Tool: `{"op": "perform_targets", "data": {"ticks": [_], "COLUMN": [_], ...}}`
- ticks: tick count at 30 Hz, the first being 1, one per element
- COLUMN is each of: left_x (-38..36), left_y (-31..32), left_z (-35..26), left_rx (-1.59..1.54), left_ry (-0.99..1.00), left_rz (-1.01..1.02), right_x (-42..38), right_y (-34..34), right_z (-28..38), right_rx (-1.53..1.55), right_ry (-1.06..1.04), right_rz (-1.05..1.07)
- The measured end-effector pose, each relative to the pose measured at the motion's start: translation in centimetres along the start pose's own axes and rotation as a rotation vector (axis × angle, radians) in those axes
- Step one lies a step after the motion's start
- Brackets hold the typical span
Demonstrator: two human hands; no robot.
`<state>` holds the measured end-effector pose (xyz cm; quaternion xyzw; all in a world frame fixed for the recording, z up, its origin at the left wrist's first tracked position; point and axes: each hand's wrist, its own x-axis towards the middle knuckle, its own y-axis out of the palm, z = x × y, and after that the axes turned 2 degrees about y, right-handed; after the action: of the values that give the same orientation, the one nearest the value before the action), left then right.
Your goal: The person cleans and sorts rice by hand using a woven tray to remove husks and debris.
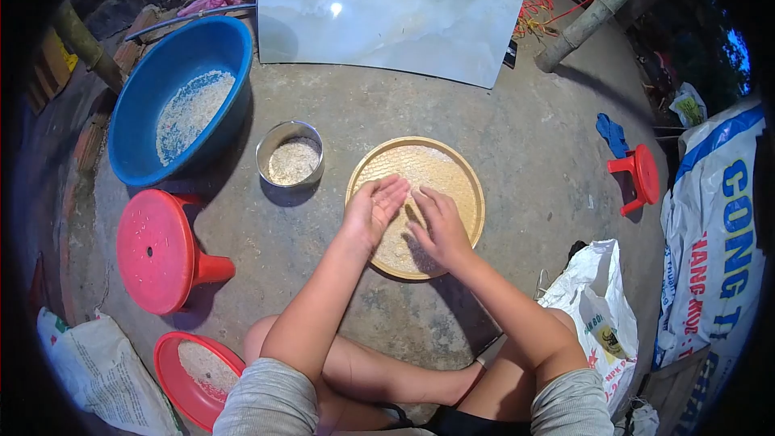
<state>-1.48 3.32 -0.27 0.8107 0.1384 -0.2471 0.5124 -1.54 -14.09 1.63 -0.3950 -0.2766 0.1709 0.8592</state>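
Note:
A round woven winnowing tray [360,163] lies on the floor in front of me, with pale grain spread over it. Above its left half is my left hand [378,208], palm turned up and inward, fingers stretched out and holding nothing visible. My right hand [440,226] hovers over the middle of the tray, fingers apart and slightly bent, with nothing seen in it. A small gap separates the two hands. Left of the tray stands a metal pot [313,163] with pale grain [292,161] inside.
At upper left a big blue basin [129,125] holds grain. Nearer are a red stool [149,250] and a red basin [171,391] with grain. White sacks [597,299] stand at right, beside a small red stool [643,176]. A marbled panel [395,8] stands at the back.

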Motion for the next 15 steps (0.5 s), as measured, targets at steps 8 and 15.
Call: {"op": "perform_targets", "data": {"ticks": [8,15], "left_x": [-0.4,-0.3], "left_y": [0.3,0.2], "left_z": [-1.7,-1.5], "left_rx": [-0.049,-0.031], "left_ry": [0.065,0.059], "left_rz": [-0.035,-0.029], "right_x": [-0.6,-1.5], "right_y": [0.5,1.8], "right_z": [1.0,-0.9], "right_rx": [-0.044,0.047], "right_ry": [-0.228,-0.13], "right_rz": [0.304,0.319]}}
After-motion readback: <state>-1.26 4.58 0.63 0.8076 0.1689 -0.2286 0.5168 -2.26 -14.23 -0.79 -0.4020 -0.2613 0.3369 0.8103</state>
